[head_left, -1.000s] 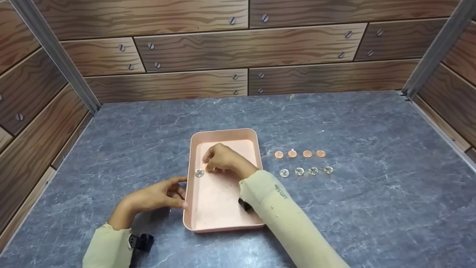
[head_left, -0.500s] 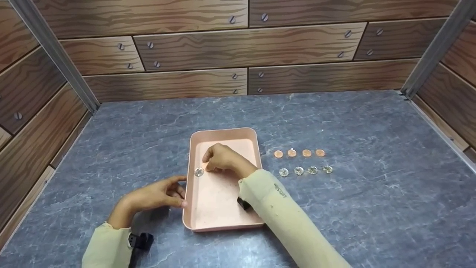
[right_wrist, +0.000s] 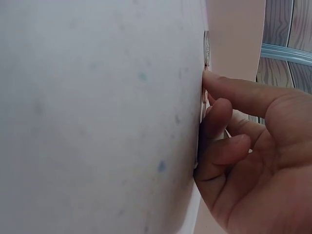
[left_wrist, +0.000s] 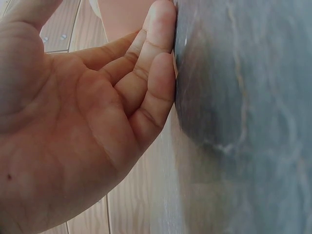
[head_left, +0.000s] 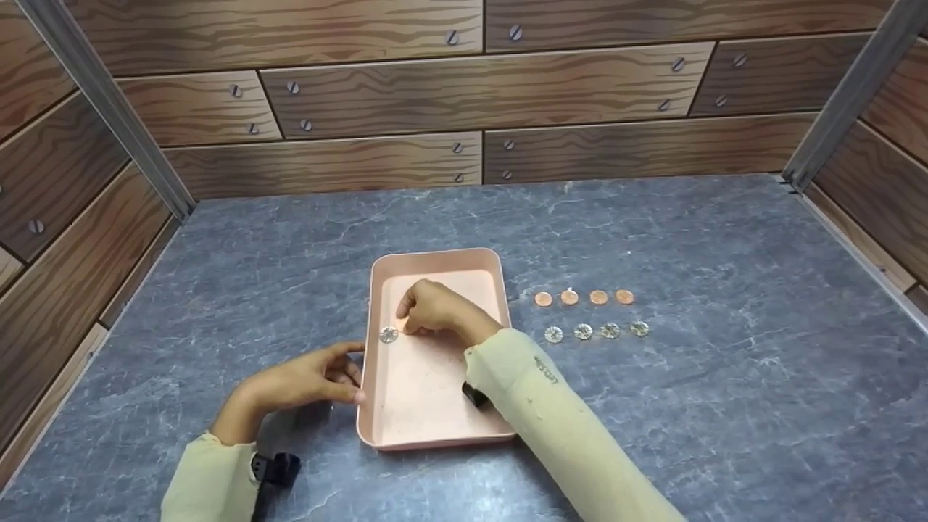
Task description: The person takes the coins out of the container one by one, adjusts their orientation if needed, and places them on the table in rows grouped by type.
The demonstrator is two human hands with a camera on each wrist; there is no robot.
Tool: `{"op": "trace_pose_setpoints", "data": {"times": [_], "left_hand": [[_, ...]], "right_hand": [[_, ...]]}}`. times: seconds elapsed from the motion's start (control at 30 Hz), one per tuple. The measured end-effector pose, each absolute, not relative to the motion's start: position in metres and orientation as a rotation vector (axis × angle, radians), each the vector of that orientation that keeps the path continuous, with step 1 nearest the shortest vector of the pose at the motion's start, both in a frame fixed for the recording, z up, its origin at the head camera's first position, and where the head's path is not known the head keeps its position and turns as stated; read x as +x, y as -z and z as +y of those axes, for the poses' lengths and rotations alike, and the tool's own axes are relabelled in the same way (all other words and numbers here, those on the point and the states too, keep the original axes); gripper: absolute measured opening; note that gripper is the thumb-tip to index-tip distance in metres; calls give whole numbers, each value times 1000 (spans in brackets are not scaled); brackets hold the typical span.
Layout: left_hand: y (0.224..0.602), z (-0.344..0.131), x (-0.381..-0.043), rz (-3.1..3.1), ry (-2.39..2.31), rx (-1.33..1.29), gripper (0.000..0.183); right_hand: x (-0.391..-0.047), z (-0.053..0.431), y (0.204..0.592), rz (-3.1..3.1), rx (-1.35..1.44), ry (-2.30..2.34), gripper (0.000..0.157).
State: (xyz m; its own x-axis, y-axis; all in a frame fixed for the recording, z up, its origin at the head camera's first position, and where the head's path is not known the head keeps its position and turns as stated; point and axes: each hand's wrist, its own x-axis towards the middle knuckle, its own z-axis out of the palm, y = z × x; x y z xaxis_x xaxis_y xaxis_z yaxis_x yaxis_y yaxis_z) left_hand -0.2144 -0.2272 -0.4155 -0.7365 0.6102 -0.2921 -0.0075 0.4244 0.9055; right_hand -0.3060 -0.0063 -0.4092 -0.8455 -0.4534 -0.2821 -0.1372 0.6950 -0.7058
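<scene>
My right hand [head_left: 431, 306] is inside the pink tray [head_left: 435, 441], thumb and fingers pinching a copper-coloured coin [head_left: 402, 325] low against the tray floor. Much of that coin is hidden by the fingers; the right wrist view shows its edge under the thumb [right_wrist: 229, 87]. Just left of it lies a shiny silver coin-like disc [head_left: 388, 335], flat on the tray floor. Outside the tray, my left hand [head_left: 308, 378] touches the left wall with thumb and forefinger. In the left wrist view its other fingers [left_wrist: 158, 83] are loosely bent and rest on the tabletop.
Right of the tray, several copper-coloured coins [head_left: 570, 297] lie in a row on the dark marbled table [head_left: 725, 406]. A row of several silver discs [head_left: 583, 331] lies nearer. Wood-patterned panels [head_left: 377, 94] enclose the back and sides.
</scene>
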Motion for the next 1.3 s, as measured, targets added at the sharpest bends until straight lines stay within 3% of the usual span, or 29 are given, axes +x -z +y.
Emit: {"op": "trace_pose_setpoints", "data": {"times": [0.2,0.53,1.3], "left_hand": [[414,-227,-214,2081,-1334,497,92],[415,-226,-213,2076,-1346,513,90],[414,-226,-213,2071,-1361,535,87]], "right_hand": [[-305,-6,408,2477,-496,938,12],[-306,-5,412,2463,-451,1003,21],[-306,-2,410,2563,-627,779,22]]}}
